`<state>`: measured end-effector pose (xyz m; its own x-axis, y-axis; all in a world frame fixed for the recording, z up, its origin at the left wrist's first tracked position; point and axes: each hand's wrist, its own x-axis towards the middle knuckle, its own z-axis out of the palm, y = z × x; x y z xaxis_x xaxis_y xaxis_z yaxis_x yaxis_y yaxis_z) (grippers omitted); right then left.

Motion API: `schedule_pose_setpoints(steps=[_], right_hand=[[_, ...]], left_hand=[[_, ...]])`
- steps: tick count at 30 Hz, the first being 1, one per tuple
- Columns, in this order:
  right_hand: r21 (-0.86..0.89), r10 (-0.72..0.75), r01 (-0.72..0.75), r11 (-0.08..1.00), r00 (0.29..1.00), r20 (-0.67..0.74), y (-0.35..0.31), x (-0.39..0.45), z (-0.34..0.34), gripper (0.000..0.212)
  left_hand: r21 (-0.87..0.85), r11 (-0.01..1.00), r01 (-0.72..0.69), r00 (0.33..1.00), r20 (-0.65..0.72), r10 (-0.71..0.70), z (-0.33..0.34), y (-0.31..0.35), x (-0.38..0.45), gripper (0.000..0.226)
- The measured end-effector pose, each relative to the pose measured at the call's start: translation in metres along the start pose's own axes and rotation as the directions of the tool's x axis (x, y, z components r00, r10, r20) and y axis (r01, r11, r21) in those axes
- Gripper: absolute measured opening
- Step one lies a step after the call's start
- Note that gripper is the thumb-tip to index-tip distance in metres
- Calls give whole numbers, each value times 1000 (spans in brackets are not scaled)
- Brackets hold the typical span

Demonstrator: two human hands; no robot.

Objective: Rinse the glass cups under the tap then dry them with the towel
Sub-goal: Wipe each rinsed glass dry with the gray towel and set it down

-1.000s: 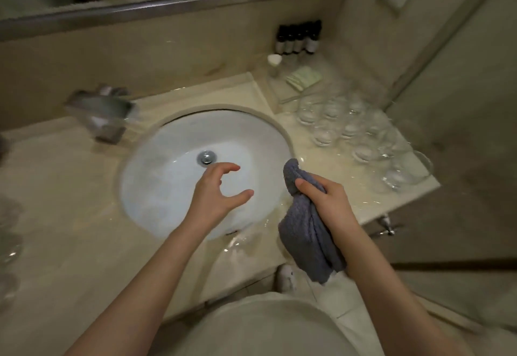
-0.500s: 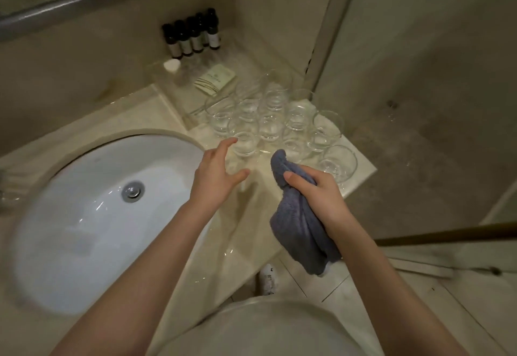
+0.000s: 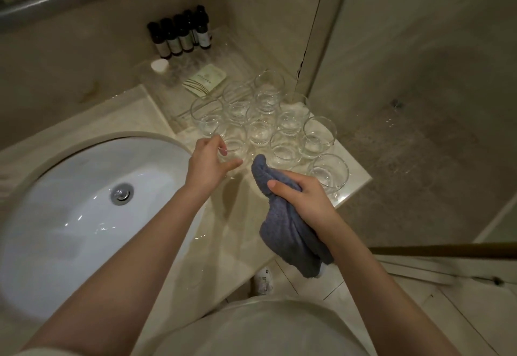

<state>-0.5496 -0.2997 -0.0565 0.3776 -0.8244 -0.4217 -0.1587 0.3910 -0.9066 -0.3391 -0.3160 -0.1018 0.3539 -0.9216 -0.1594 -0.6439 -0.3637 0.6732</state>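
**Glass cups clustered at the counter's right end; towel bunched in hand**

Glass cups (image 3: 263,120): clear, round-bodied tumblers, all upright, mouths up, packed side by side at the right end of the counter (image 3: 156,120), reaching its front right corner. The nearest cup (image 3: 233,145) stands at the cluster's left edge, by the sink side; the left hand (image 3: 208,164) curls round it, fingertips on the rim.

Towel (image 3: 291,232): grey-blue terry, bunched, gripped by the right hand (image 3: 300,197), its tail hanging past the counter's front edge.
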Motion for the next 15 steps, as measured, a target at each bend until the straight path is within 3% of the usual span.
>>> schedule_pose_setpoints(steps=[9,15], right_hand=[[-12,-167,168,986,985,41,3,-5,-1,31],[-85,-284,287,954,958,42,3,-8,4,41]], left_hand=[[-222,975,19,1000,-3,-20,-11,-11,-25,39],[-503,861,77,989,148,-1,-45,-6,-57,45]])
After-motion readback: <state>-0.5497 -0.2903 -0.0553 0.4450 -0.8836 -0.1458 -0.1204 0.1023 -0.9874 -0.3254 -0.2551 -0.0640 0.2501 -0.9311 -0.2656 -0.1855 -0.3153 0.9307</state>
